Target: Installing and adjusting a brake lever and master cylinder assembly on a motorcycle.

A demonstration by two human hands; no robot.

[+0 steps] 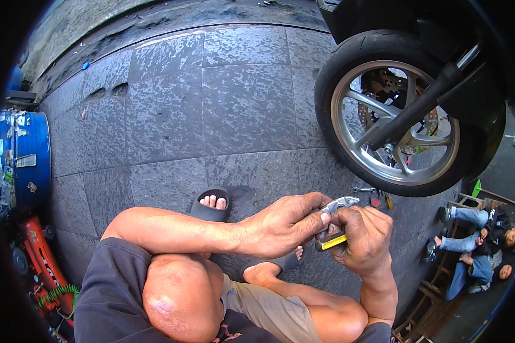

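Observation:
My left hand (283, 226) is closed on a silver-grey metal part (339, 204), thumb and fingers pinching it in front of my knees. Its exact kind does not show. Right against it, my right hand (363, 237) is wrapped round a tool with a yellow and black handle (332, 240). The tool's working end is hidden among my fingers, near the metal part. Beyond the hands, to the right, stands a motorcycle front wheel (333, 123) with silver spokes and a brake disc (372, 108).
A wrench (364, 189) and other small tools lie on the dark tiles by the tyre. At the left are a blue drum (31, 154), a red machine (43, 251) and a green coiled hose (63, 291). Two people sit at the far right on a wooden bench (432, 291).

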